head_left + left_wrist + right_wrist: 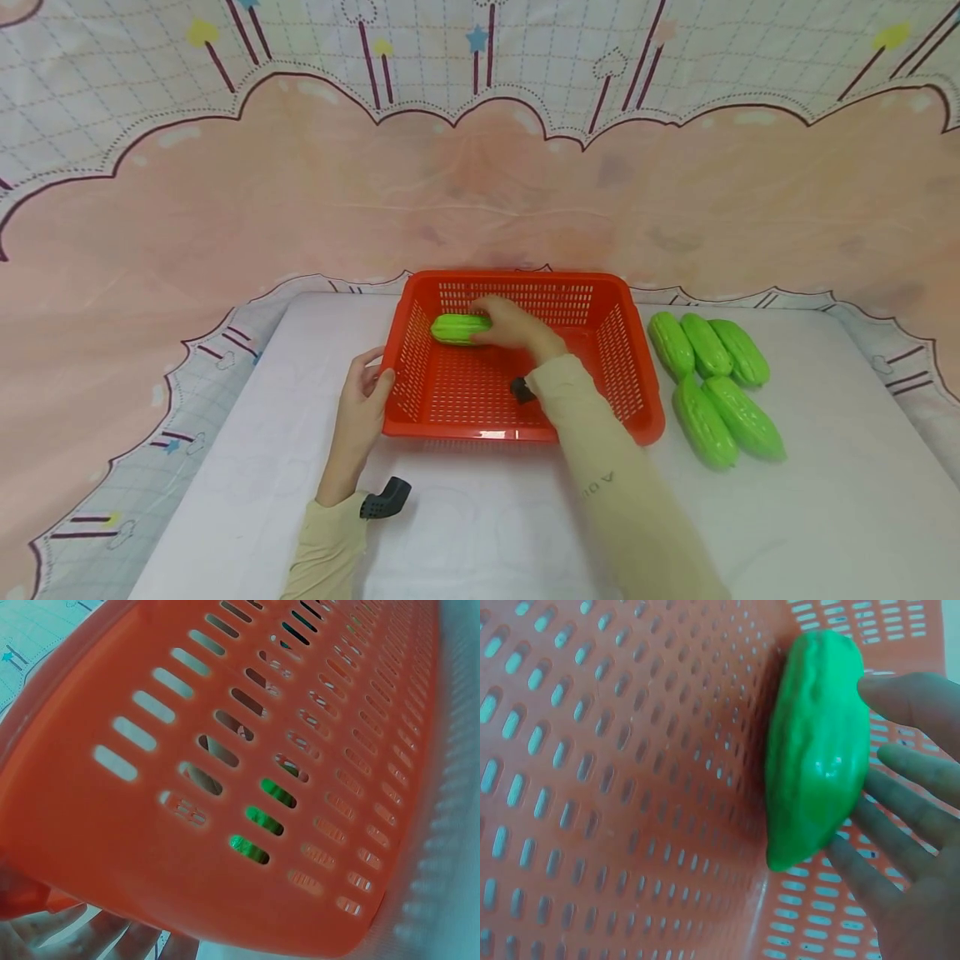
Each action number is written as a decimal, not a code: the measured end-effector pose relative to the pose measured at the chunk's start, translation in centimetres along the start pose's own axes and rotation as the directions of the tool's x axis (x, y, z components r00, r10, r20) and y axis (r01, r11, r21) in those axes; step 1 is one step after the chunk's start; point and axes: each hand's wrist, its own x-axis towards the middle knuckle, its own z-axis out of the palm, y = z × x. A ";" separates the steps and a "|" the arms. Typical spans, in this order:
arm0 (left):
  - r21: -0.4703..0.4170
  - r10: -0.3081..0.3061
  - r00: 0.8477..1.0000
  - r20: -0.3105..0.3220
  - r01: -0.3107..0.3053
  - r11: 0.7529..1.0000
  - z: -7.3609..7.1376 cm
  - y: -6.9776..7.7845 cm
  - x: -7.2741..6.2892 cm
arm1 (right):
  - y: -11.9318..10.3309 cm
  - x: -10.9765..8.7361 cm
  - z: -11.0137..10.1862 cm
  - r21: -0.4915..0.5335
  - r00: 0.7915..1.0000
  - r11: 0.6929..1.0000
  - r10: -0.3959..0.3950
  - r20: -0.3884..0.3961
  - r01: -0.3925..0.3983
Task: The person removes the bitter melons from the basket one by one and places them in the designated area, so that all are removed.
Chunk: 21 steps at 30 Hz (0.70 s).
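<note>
A red plastic basket (480, 432) with slotted walls stands on the table. At its left end my left hand (365, 402) holds the rim; in the left wrist view the fingers (97, 934) show below the rim. Inside, toward the far left corner, lies a green bitter melon (454, 329), ridged and glossy. My right hand (513, 325) reaches into the basket at the melon's right end. Seen from the right wrist, the thumb and spread, fairly straight fingers lie along one side of the bitter melon (817, 750), fingertips right at its edge.
Several more bitter melons (747, 417) lie in two rows on the white table (840, 517), right of the basket. A patterned cloth (480, 192) hangs behind the table. Dark wrist devices (386, 498) sit on both sleeves.
</note>
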 end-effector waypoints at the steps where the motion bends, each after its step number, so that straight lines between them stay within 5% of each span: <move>1: -0.002 0.000 1.000 -0.001 0.000 1.000 0.0 0.0 0.0 | 0.0 0.1 0.1 -0.005 1.000 1.000 0.001 0.002 -0.001; 21: 0.008 -0.013 1.000 0.002 0.013 1.000 0.0 -0.1 0.0 | 0.0 1.5 0.7 -0.037 0.999 0.999 0.028 0.019 -0.027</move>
